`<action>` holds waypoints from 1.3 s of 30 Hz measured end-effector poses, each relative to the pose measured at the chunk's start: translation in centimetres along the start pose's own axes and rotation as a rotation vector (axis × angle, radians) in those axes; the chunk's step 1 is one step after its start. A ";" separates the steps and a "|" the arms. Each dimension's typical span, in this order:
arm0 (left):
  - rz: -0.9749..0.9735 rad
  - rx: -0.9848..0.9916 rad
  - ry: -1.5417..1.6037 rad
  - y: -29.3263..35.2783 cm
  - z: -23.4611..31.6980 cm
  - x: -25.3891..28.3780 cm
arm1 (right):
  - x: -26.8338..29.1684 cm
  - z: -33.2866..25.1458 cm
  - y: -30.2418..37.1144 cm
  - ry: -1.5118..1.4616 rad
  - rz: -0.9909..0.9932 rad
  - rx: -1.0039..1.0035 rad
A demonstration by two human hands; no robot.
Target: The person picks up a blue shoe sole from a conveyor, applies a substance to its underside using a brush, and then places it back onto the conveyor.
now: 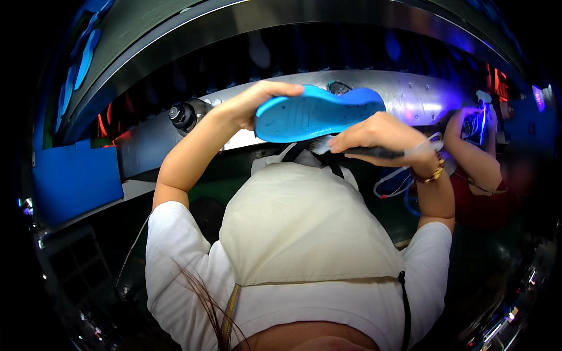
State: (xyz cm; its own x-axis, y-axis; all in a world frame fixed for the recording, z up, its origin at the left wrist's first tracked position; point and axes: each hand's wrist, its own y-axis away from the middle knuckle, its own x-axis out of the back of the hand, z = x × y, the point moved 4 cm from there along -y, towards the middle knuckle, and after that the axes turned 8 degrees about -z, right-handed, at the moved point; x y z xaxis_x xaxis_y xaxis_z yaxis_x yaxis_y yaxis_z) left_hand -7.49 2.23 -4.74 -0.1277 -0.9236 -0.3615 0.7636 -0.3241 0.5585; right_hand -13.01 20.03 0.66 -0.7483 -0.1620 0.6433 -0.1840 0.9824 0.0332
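Observation:
A bright blue shoe sole (316, 117) is raised in front of me, above the near edge of the metal ledge. My left hand (257, 104) is closed around its left end, the thumb along the upper edge. My right hand (380, 133) grips a brush (321, 144) with pale bristles and a dark handle. Those bristles sit just under the sole's lower edge; whether they touch it I cannot tell. A cream apron (304, 222) covers my front below both hands.
A black-capped container (182, 117) stands left on the metal ledge (404, 96). Behind the sole is a small dark round dish (339, 88). Dark sole shapes line the recess beyond. A blue box (76, 182) stands far left. Another person's arm (473, 146) works at the right.

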 end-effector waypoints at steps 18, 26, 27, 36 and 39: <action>-0.281 -0.299 0.704 -1.5 -4.1 0.7 | 0.7 8.9 2.8 -0.535 0.870 -0.365; -0.176 -0.321 0.788 -0.7 -6.1 2.3 | -5.7 5.8 -0.4 -0.705 0.823 -0.235; -0.065 -0.415 0.697 1.0 -5.7 2.9 | -5.6 4.5 -0.3 -0.833 0.708 -0.116; -0.350 -1.316 0.406 14.6 7.1 14.7 | -6.4 9.5 3.1 -1.161 1.055 0.013; 0.056 -1.638 1.100 13.9 7.9 23.5 | -7.0 10.0 2.3 -1.223 1.082 -0.027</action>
State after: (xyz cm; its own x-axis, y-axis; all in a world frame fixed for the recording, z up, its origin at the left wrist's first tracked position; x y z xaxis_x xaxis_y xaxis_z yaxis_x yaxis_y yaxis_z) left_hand -4.89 -25.57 0.39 -0.1987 -0.2114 -0.9570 0.5858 0.7572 -0.2889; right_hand -14.60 22.48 -11.43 -0.5465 0.6042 -0.5799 0.7335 0.6795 0.0167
